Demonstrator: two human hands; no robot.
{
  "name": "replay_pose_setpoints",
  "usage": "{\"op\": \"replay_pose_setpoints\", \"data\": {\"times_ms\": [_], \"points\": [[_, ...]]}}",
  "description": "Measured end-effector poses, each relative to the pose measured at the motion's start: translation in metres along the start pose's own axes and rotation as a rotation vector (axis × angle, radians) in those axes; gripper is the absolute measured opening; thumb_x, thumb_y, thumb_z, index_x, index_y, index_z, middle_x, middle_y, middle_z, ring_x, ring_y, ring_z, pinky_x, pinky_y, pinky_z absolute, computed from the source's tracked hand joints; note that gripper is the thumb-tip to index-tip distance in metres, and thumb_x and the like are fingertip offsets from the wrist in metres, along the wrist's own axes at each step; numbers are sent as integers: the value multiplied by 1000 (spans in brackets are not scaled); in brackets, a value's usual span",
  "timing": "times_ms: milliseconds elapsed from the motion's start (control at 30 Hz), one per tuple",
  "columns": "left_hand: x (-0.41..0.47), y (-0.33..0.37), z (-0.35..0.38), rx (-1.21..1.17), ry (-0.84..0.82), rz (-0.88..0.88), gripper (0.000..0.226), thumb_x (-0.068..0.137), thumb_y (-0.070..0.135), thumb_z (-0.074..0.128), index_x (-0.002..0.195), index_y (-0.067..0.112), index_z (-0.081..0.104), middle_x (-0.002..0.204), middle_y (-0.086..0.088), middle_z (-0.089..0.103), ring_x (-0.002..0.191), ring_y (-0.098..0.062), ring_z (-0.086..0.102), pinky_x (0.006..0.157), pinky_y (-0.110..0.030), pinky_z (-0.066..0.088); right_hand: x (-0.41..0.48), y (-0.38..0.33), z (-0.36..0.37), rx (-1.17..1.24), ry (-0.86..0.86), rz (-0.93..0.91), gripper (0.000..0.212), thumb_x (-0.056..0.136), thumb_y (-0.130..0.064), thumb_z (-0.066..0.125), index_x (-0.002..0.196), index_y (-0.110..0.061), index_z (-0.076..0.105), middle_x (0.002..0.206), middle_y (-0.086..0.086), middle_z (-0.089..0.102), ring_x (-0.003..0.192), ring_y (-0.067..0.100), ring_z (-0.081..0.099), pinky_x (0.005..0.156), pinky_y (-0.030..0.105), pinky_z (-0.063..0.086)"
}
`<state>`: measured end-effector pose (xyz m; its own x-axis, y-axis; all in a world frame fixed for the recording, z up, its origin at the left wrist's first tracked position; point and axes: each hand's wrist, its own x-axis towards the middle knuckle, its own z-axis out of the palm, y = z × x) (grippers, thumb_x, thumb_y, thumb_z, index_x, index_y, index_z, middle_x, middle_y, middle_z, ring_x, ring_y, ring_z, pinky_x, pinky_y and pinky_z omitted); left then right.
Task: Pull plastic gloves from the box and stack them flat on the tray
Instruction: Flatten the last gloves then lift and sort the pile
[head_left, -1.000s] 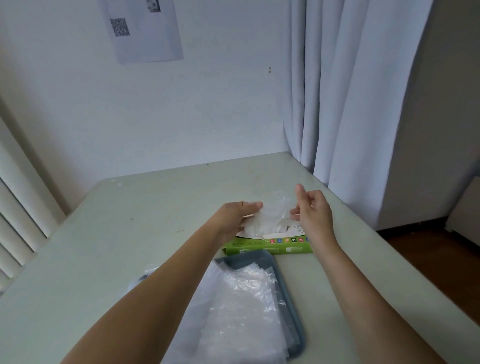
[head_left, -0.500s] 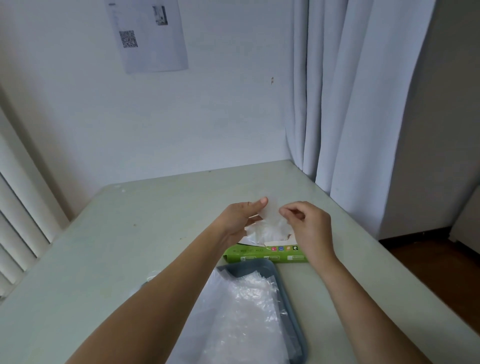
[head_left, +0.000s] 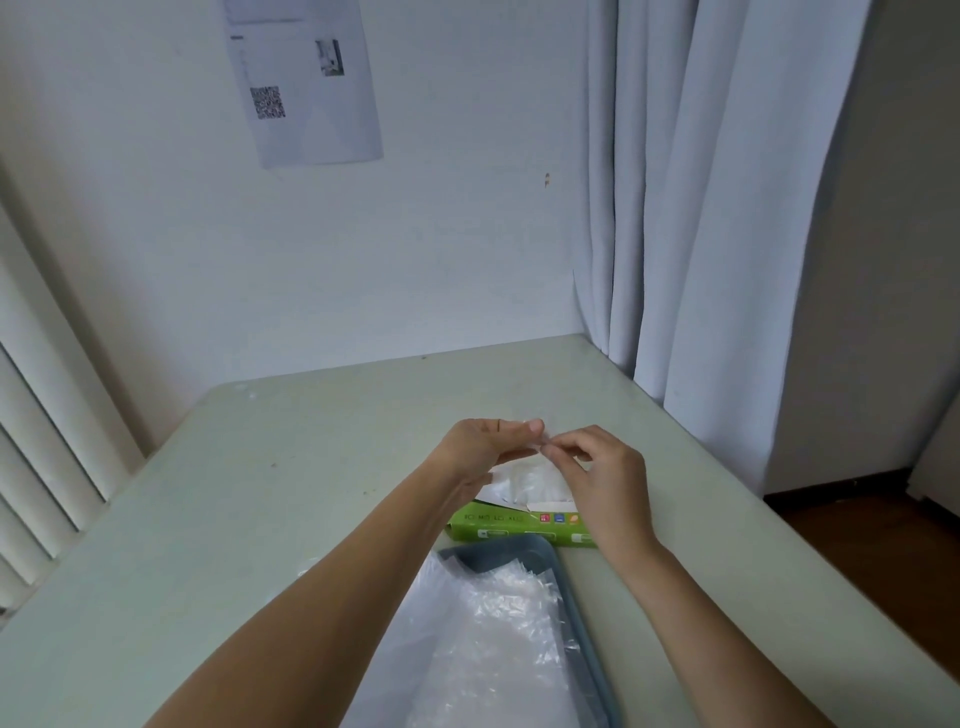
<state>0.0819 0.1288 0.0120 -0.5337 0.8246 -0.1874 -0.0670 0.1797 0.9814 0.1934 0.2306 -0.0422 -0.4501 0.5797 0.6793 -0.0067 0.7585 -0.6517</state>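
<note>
A flat green glove box (head_left: 511, 527) lies on the table just beyond the grey-blue tray (head_left: 558, 564). A clear plastic glove (head_left: 524, 480) rises out of the box's top opening. Both hands pinch its upper edge above the box: my left hand (head_left: 480, 447) from the left, my right hand (head_left: 597, 470) from the right, fingertips almost touching. The glove's lower part still hangs at the opening. Several clear gloves (head_left: 483, 644) lie stacked flat in the tray, spilling over its left side under my left forearm.
The pale green table (head_left: 291, 467) stands against a white wall. A white curtain (head_left: 701, 208) hangs past the table's right edge, with dark floor (head_left: 883, 545) below. Slatted blinds (head_left: 36, 467) line the left. A printed sheet (head_left: 306, 78) is taped to the wall.
Both hands have closed in from apart and now pinch the glove's top edge together above the box. The camera tilted upward, so the table scene sits lower in view.
</note>
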Motion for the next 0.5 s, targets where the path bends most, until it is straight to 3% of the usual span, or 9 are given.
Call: {"op": "replay_pose_setpoints", "data": {"times_ms": [100, 200, 367, 467, 500], "points": [[-2, 2, 3, 35, 37, 20, 31, 75, 44, 72, 80, 14, 69, 98, 1, 75, 95, -3, 67, 93, -39, 31, 0, 0, 1, 8, -8, 9, 4, 84, -12, 71, 83, -13, 75, 78, -8, 70, 73, 5, 61, 66, 15, 47], [-2, 1, 3, 80, 113, 24, 36, 77, 50, 69, 75, 15, 65, 92, 4, 75, 89, -1, 67, 87, -36, 38, 3, 1, -3, 121, -11, 150, 8, 87, -11, 68, 85, -12, 76, 78, -13, 70, 76, -2, 62, 65, 7, 42], [0, -2, -2, 85, 167, 23, 37, 77, 52, 67, 64, 18, 61, 88, 4, 75, 91, -6, 68, 96, -41, 41, 6, 6, -8, 177, -31, 246, 17, 90, -11, 63, 78, -21, 69, 76, -12, 70, 74, 2, 63, 66, 11, 44], [0, -1, -3, 78, 152, 37, 38, 75, 52, 68, 67, 17, 55, 88, 6, 75, 89, -3, 68, 98, -40, 40, 5, 1, -7, 238, -127, 250, 6, 84, -23, 71, 84, -23, 65, 86, -15, 68, 83, 1, 61, 71, 14, 44], [-1, 0, -3, 82, 142, 38, 41, 71, 55, 68, 69, 17, 52, 88, 7, 75, 88, -2, 68, 96, -39, 41, 4, 0, -6, 204, -166, 235, 17, 79, -29, 76, 90, -24, 64, 91, -17, 66, 87, -1, 59, 72, 12, 43]]}}
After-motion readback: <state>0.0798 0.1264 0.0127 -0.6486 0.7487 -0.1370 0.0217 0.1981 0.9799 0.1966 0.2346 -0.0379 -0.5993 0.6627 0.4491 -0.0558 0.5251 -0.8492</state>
